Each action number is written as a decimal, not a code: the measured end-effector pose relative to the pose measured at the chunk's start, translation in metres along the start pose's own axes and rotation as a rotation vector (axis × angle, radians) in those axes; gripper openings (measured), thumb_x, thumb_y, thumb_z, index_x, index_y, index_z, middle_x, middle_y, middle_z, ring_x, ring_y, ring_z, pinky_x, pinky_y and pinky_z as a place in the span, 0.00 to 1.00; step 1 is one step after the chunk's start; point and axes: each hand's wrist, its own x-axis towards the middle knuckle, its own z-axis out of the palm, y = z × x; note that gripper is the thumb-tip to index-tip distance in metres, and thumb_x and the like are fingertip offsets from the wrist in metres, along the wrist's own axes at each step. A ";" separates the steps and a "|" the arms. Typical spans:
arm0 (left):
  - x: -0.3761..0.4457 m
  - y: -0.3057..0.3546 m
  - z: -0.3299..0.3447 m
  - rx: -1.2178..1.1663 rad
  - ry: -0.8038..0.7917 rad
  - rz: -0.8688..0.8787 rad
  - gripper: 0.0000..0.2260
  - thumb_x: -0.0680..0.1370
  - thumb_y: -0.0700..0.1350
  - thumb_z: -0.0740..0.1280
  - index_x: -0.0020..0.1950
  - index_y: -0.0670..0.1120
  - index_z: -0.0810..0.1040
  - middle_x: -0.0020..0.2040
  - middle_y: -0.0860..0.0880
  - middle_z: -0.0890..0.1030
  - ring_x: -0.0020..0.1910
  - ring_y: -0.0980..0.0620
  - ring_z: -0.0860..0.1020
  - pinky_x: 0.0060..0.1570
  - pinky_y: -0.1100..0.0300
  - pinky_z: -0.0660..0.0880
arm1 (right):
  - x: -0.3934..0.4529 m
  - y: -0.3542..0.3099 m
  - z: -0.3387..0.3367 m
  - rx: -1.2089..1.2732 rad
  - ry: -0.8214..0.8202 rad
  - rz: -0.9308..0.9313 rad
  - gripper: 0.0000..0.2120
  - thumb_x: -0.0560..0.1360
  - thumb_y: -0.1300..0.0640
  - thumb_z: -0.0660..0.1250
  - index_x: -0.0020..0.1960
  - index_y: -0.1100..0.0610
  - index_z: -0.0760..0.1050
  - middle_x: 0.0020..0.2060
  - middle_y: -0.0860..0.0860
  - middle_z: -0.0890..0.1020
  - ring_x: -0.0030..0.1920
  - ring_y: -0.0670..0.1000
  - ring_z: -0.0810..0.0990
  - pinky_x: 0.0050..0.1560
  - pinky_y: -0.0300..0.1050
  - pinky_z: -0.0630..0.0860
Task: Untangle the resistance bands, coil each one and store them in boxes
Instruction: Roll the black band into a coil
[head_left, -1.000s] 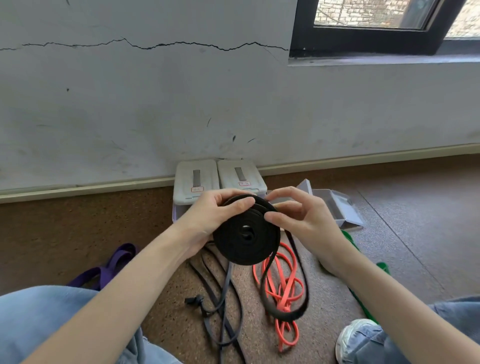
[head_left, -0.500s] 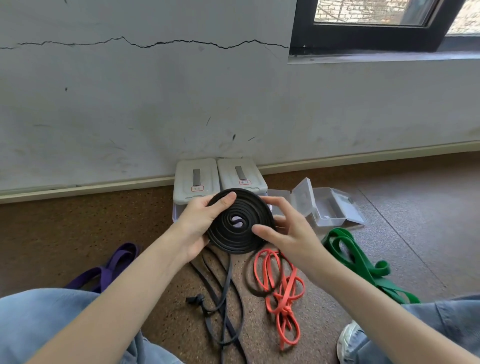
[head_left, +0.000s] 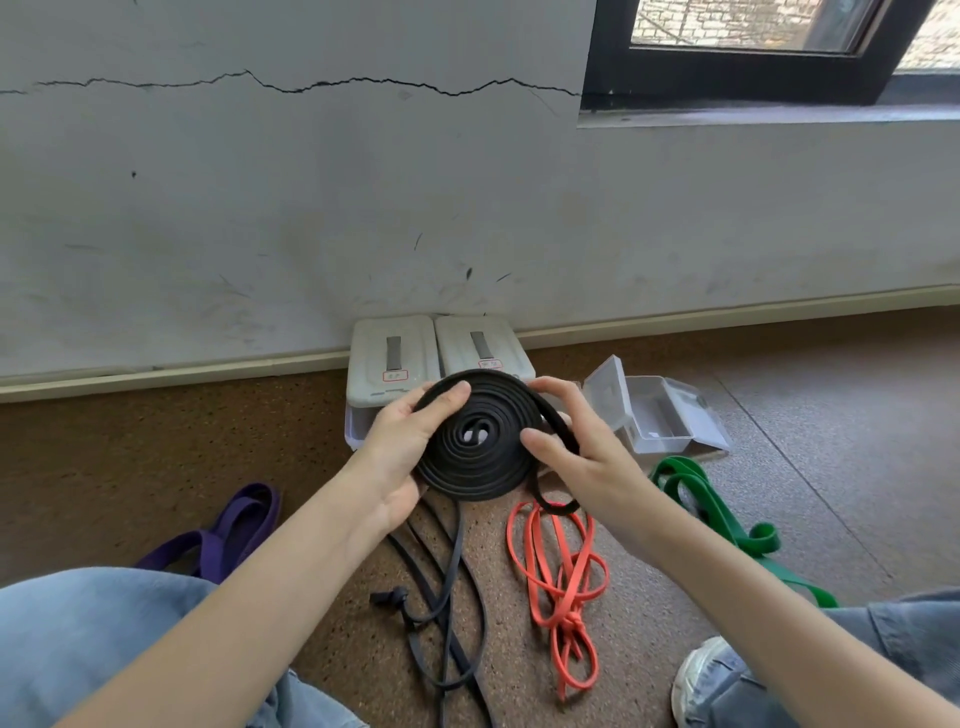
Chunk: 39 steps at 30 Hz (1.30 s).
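We pinch the black band coil (head_left: 478, 434) at mid-frame, left hand (head_left: 402, 441) clamping its spiral flat. Our right hand (head_left: 571, 447) grips the loose tail to wind it on.

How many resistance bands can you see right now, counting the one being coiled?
5: black band coiled in both hands, purple band far left, dark grey band centre floor, orange band beside it, green band right. Others may be boxed.

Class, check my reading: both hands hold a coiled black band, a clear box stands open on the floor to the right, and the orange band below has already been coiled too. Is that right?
One detail is wrong. The head view shows the orange band lying loose and knotted on the floor, not coiled. The rest stands: the left hand and right hand hold the coiled black band, and the clear box stands open at right.
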 end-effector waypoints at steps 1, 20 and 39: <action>0.000 0.001 -0.002 0.024 -0.022 -0.026 0.07 0.73 0.44 0.69 0.50 0.46 0.79 0.44 0.45 0.84 0.41 0.50 0.83 0.41 0.57 0.80 | 0.001 -0.002 -0.004 0.004 -0.014 0.016 0.14 0.79 0.60 0.60 0.58 0.41 0.68 0.55 0.51 0.78 0.56 0.53 0.77 0.61 0.56 0.73; 0.011 -0.024 0.003 -0.040 0.156 -0.079 0.05 0.78 0.38 0.63 0.49 0.44 0.78 0.44 0.42 0.81 0.42 0.46 0.80 0.41 0.54 0.76 | -0.002 0.024 0.020 -0.539 0.057 0.113 0.45 0.65 0.36 0.70 0.73 0.54 0.56 0.58 0.48 0.64 0.63 0.48 0.61 0.64 0.38 0.61; 0.086 -0.070 -0.033 0.245 0.127 -0.205 0.08 0.79 0.42 0.62 0.55 0.45 0.78 0.48 0.48 0.82 0.46 0.53 0.79 0.43 0.61 0.75 | 0.071 0.094 -0.011 -0.598 -0.012 0.155 0.20 0.60 0.44 0.77 0.47 0.52 0.77 0.36 0.38 0.77 0.36 0.34 0.74 0.34 0.26 0.69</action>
